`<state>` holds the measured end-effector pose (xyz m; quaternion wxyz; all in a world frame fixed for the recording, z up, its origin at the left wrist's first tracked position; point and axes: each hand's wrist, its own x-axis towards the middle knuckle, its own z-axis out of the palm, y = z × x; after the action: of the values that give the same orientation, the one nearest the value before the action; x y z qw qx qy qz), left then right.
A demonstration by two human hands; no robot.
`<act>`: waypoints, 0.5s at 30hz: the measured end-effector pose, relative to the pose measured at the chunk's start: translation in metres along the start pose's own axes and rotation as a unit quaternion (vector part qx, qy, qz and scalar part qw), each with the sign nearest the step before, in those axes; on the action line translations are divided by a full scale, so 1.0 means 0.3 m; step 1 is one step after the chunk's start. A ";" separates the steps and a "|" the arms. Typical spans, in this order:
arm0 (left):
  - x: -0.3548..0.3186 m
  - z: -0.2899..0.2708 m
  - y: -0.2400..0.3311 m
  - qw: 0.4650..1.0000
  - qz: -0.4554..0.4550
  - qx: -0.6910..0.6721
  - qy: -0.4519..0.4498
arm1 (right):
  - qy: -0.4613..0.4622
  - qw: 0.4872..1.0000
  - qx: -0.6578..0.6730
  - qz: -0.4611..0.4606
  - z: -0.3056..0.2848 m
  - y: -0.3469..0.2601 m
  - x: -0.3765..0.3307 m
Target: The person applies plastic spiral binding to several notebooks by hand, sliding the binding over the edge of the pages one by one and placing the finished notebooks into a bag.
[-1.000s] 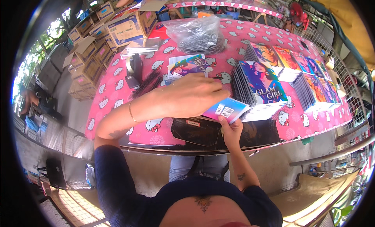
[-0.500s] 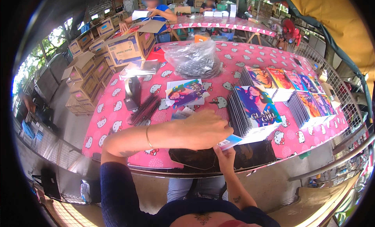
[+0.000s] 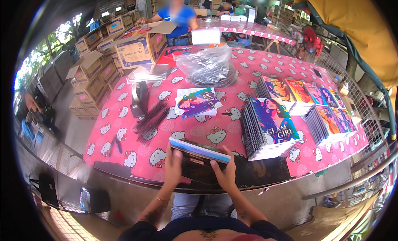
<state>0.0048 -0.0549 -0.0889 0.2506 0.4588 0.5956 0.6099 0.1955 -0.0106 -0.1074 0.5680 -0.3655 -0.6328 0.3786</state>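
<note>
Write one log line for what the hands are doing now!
left hand: grips notebook stack | right hand: grips same stack | stack: on edge at pink table

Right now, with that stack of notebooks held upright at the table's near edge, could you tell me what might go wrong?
Both hands, left hand and right hand, grip the notebook stack only at its ends, so middle sheets could slip out. It stands at the table edge, so anything dropped may fall to the floor. The leaning notebook pile close by could be knocked over.
</note>
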 end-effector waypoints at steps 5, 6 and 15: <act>-0.061 -0.014 -0.152 0.989 0.035 -0.134 -0.052 | -0.053 0.998 0.036 0.028 -0.125 0.038 -0.022; -0.049 -0.028 -0.141 0.981 0.014 -0.167 -0.098 | -0.040 0.999 0.028 0.006 -0.155 0.045 -0.030; 0.629 -0.260 -0.368 0.808 0.117 0.578 -0.006 | -0.050 0.993 0.082 0.062 -0.263 0.072 -0.048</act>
<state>-0.1743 0.0855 -0.1351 -0.1306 0.5891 0.7780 0.1752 0.2760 -0.0088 -0.1279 0.5393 -0.3370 -0.6031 0.4816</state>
